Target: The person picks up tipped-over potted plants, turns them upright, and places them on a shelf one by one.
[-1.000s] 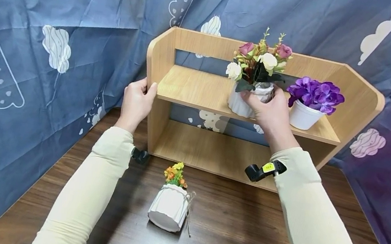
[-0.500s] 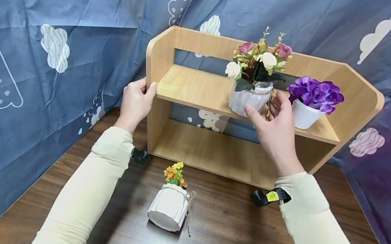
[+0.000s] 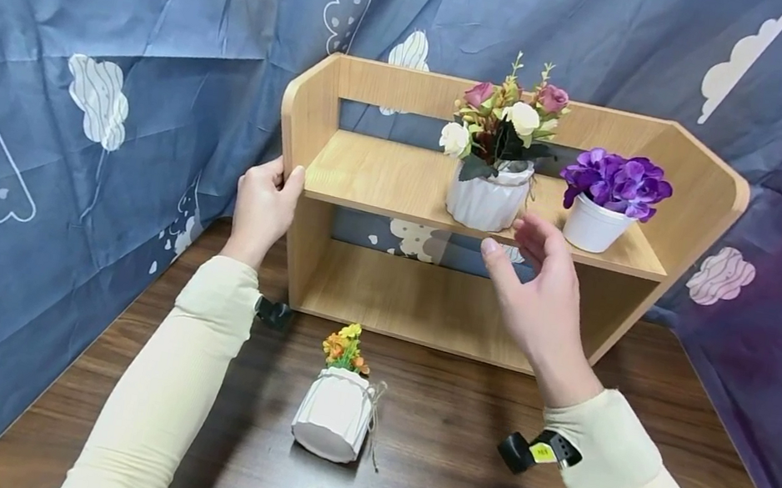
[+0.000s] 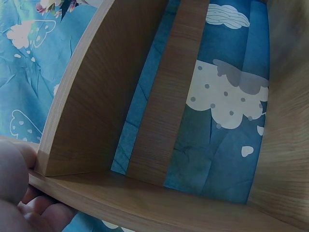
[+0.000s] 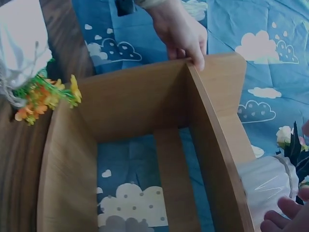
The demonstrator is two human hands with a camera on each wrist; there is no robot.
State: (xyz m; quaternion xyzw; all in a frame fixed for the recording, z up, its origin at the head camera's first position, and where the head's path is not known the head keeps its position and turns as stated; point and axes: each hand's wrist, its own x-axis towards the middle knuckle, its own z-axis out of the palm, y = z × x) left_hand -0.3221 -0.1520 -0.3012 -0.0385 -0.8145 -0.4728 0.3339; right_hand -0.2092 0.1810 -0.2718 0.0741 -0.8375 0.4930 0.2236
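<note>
On the upper board of a wooden shelf (image 3: pixel 385 180) stands a white ribbed pot (image 3: pixel 486 199) with pink and white roses. To its right is a smaller white pot (image 3: pixel 594 226) of purple flowers. My left hand (image 3: pixel 263 212) grips the shelf's left side panel, thumb on the front edge; the left wrist view shows its curled fingers (image 4: pixel 48 212) there. Just in front of the rose pot my right hand (image 3: pixel 542 300) hovers with spread, relaxed fingers, holding nothing. A third white pot (image 3: pixel 333 417), tied with twine and bearing orange and yellow flowers, lies tipped on the table.
The dark wooden table (image 3: pixel 435 453) spreads below and in front of the shelf. The shelf's lower board (image 3: pixel 413 298) sits under the upper one. Blue cloud-patterned cloth (image 3: pixel 167 16) hangs behind and on both sides.
My right hand has let go of the rose pot and drawn back toward me, down from it. The pot stays on the upper board. My left hand keeps its grip on the side panel.
</note>
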